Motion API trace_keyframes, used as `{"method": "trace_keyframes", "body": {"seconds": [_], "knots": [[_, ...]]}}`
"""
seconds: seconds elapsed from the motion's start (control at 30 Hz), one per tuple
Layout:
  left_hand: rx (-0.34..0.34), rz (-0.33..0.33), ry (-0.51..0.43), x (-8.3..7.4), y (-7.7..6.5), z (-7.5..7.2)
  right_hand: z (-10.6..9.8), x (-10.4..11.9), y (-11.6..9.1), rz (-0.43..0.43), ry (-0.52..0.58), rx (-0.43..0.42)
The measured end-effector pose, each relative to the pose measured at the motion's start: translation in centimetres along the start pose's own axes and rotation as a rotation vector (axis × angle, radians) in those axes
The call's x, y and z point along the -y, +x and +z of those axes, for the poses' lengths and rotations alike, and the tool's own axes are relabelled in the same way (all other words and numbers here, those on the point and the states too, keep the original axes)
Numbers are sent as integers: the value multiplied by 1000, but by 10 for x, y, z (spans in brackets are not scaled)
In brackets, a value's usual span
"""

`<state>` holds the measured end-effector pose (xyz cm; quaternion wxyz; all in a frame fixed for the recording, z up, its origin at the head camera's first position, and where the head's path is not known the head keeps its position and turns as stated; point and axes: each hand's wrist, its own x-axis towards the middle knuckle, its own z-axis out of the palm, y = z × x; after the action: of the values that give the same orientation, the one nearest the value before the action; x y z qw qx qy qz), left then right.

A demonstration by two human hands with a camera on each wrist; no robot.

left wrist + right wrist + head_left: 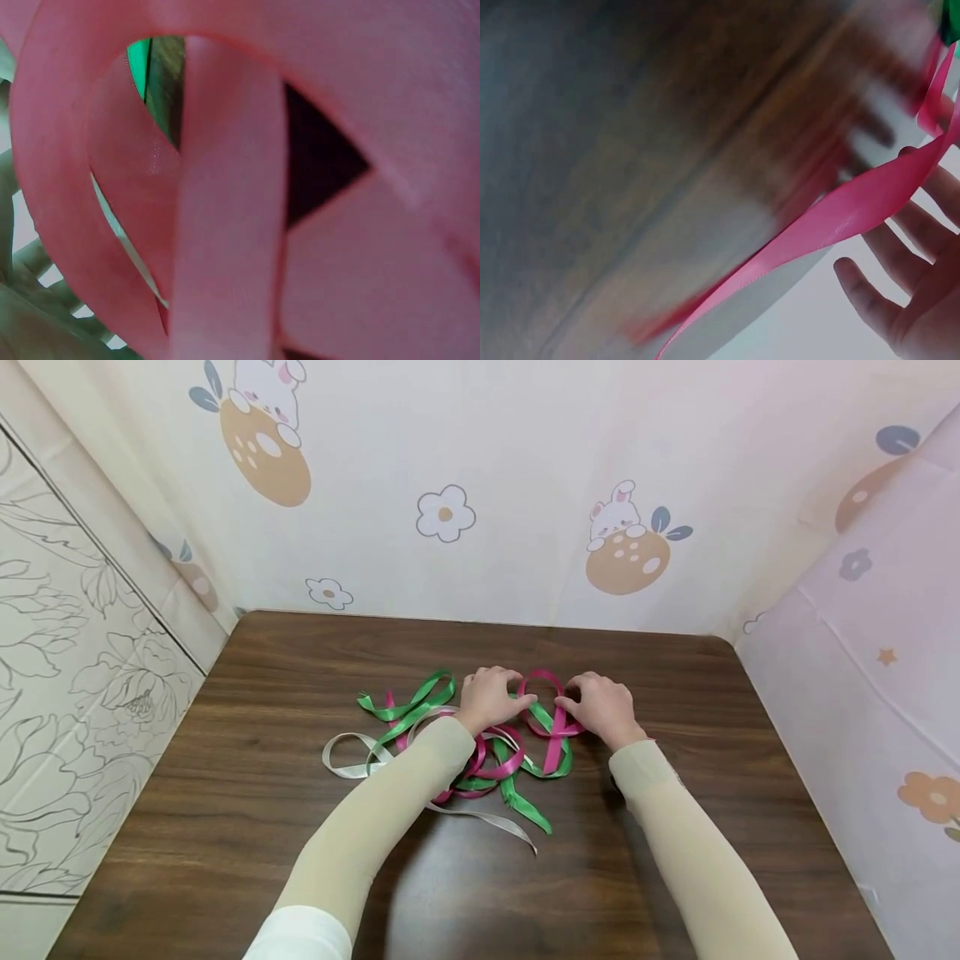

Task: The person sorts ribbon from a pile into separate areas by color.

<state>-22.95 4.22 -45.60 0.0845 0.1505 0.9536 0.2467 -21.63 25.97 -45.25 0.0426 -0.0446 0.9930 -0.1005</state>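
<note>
My left hand (486, 697) and right hand (606, 703) are either side of a raised loop of pink ribbon (555, 752), thumb and forefinger of each at its edges. Pink ribbon (229, 195) fills the left wrist view close up, with the left fingers (34, 262) partly hidden behind it. In the right wrist view a pink strip runs past the spread lower fingers (874, 296) of the right hand. Beneath and beside the loop lies green ribbon (519, 802), tangled with more pink and a pale ribbon (348, 772) under the left forearm.
The tangle spreads over the middle of a dark wooden table (675, 668). A patterned curtain (517, 560) hangs along the back edge and the right side. A panel with line-drawn flowers (112, 685) stands to the left.
</note>
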Motion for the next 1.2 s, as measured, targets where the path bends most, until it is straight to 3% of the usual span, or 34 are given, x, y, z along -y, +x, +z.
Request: {"method": "trace_keyframes", "body": {"seconds": [0.33,0.63,0.8,1.2], "knots": [[-60,31,7,5,1,-2,-6,2,0,29,13,-7],[-193,32,-31,10,0,-9,-15,-2,1,80,76,27],[-194,41,-29,10,-3,-16,-22,-4,-3,80,85,19],[-269,156,43,1,-10,-42,-43,-6,-15,-17,58,-185]]}}
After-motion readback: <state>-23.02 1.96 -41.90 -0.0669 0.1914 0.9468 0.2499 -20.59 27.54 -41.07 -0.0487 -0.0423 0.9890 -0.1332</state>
